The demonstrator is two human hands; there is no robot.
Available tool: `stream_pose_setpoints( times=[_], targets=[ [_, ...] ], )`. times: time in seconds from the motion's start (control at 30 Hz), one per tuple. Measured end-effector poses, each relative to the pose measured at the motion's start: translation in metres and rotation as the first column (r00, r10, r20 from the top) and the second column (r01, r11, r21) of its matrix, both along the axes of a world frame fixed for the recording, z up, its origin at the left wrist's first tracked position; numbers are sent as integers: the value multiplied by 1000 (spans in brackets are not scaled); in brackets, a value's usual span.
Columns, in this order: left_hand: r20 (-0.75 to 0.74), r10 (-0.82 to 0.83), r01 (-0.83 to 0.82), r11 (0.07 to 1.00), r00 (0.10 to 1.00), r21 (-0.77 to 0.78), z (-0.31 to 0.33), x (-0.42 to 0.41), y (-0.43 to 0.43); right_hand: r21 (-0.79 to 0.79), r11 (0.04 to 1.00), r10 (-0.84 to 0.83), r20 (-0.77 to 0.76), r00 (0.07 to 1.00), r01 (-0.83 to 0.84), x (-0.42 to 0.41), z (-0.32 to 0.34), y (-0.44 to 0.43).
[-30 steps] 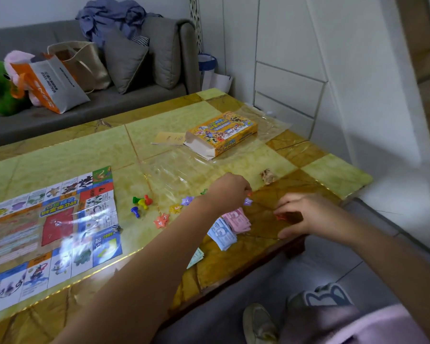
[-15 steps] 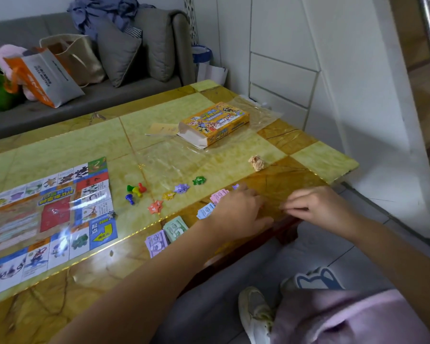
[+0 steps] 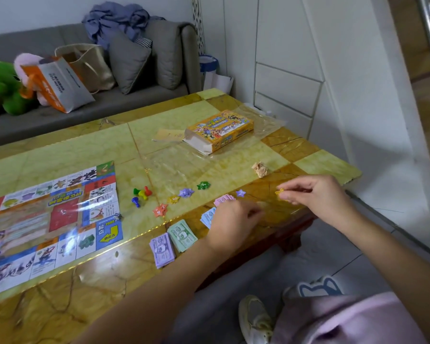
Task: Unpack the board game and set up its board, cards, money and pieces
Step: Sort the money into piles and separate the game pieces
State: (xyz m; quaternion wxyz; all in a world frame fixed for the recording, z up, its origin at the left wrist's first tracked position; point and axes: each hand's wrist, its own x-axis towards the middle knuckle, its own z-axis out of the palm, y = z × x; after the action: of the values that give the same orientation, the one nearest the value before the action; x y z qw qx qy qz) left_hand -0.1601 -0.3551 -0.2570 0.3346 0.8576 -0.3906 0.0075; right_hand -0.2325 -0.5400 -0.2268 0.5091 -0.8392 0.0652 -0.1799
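A yellow star token (image 3: 281,193) is pinched between the thumb and fingertips of the right hand (image 3: 318,197), which is held just above the near right part of the table (image 3: 320,162). The left hand (image 3: 233,224) is set down with its fingers curled, partly over the blue notes (image 3: 208,216); whether anything is held in it cannot be told. The money is laid in stacks along the near edge: purple notes (image 3: 162,249), green notes (image 3: 182,235), the blue ones, then pink notes (image 3: 224,199). Behind them a row of star piles (image 3: 186,192) is set out, with the pawns (image 3: 142,193) grouped near the unfolded board (image 3: 52,219) at the left. The game box (image 3: 220,130) is left farther back, and a crumpled paper (image 3: 260,169) is seen near the right hand.
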Motion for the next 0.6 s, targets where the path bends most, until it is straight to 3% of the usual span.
stream_pose_setpoints(
  times=[0.03,0.1,0.17,0.3,0.47,0.6],
  targets=[
    [-195,69,-88,992,978,-92,7,2,2,56,998,10,-25,1000,-8,3,3,2],
    [-540,75,-251,932,838,-260,19,5,4,151,988,46,-57,997,-37,9,6,7],
    [-705,10,-350,873,709,-339,27,7,4,214,975,74,-53,996,-62,16,8,16],
    [-776,-77,-417,807,626,-417,31,11,6,231,972,64,-43,997,-52,33,5,32],
    [-728,-56,-397,809,683,-434,30,22,20,254,966,60,-43,997,-47,53,-2,45],
    [-709,-3,-391,832,705,-393,30,34,38,293,948,151,-59,987,-128,64,-1,56]
  ],
)
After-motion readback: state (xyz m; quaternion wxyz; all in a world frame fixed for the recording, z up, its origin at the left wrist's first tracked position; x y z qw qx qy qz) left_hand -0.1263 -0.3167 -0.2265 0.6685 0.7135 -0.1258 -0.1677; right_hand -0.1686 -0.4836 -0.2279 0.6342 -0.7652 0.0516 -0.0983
